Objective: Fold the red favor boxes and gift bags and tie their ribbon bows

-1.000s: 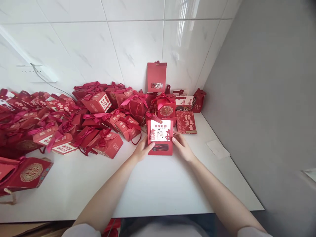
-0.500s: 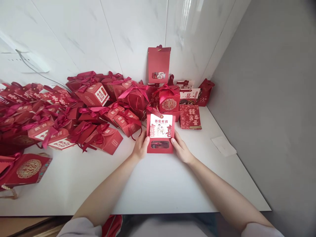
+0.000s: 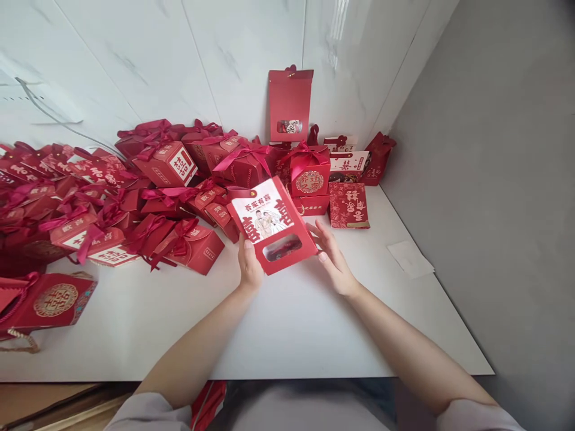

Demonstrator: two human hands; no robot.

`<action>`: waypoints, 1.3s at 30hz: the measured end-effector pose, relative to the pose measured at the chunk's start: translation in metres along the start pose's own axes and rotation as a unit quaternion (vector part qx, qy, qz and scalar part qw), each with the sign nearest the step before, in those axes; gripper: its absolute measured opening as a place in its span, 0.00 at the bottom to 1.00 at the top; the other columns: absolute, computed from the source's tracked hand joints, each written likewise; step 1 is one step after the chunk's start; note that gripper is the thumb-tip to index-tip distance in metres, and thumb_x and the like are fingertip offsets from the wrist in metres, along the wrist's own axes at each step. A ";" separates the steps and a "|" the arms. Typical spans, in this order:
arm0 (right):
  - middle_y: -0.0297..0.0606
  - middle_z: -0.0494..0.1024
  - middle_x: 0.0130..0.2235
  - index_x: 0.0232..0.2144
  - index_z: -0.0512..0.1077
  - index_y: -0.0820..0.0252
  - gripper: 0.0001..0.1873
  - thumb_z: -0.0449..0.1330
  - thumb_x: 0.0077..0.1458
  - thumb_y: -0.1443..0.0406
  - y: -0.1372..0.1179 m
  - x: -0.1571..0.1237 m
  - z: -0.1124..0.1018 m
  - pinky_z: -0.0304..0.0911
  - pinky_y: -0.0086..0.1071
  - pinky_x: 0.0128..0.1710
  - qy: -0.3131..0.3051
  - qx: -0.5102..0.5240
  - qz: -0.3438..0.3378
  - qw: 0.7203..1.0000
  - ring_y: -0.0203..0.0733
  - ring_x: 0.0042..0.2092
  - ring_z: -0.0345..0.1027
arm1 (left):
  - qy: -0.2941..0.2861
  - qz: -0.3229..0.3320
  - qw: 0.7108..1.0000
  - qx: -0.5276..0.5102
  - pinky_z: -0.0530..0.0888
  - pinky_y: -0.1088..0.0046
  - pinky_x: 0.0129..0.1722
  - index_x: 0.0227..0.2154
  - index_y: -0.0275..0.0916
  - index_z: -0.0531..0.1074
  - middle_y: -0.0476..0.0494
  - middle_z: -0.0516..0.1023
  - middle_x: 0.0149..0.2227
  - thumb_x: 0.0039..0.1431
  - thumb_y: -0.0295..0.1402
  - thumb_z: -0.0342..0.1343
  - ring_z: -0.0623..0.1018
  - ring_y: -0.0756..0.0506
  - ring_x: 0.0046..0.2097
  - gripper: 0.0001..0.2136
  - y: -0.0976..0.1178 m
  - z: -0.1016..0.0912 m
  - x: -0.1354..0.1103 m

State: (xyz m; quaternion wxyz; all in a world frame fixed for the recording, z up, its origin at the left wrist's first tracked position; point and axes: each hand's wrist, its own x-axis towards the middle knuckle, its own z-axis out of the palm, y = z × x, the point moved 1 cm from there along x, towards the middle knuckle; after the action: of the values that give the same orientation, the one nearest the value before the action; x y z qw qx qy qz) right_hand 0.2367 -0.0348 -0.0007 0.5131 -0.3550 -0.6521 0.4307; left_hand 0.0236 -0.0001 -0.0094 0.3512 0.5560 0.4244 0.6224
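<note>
A flat red gift box (image 3: 272, 225) with a white picture label and a small clear window is lifted off the white table (image 3: 287, 323) and tilted to the left. My left hand (image 3: 249, 266) grips its lower left corner, thumb on the front. My right hand (image 3: 333, 262) is beside its right edge with the fingers spread, just off the box.
A large heap of red ribboned gift boxes (image 3: 112, 191) covers the table's left and back. A tall red box (image 3: 290, 105) leans on the tiled wall. A flat red packet (image 3: 348, 205) and a white paper slip (image 3: 409, 258) lie at the right, near the grey wall.
The red box has been raised from the table and turned leftward in my left hand. My right hand has let go of its right side and opened.
</note>
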 end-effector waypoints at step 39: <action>0.46 0.74 0.51 0.56 0.66 0.51 0.23 0.51 0.65 0.50 0.002 -0.003 -0.002 0.71 0.49 0.50 0.046 -0.152 -0.004 0.987 0.54 0.50 0.71 | -0.139 -0.080 0.976 -0.144 0.70 0.58 0.63 0.54 0.41 0.72 0.41 0.73 0.59 0.58 0.47 0.62 0.68 0.36 0.64 0.24 0.033 0.013 -0.006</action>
State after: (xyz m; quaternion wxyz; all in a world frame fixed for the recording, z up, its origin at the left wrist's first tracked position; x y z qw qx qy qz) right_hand 0.2390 -0.0362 -0.0037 0.4845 -0.4455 -0.6871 0.3077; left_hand 0.0382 -0.0168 0.0184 0.5319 0.5448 0.3200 0.5637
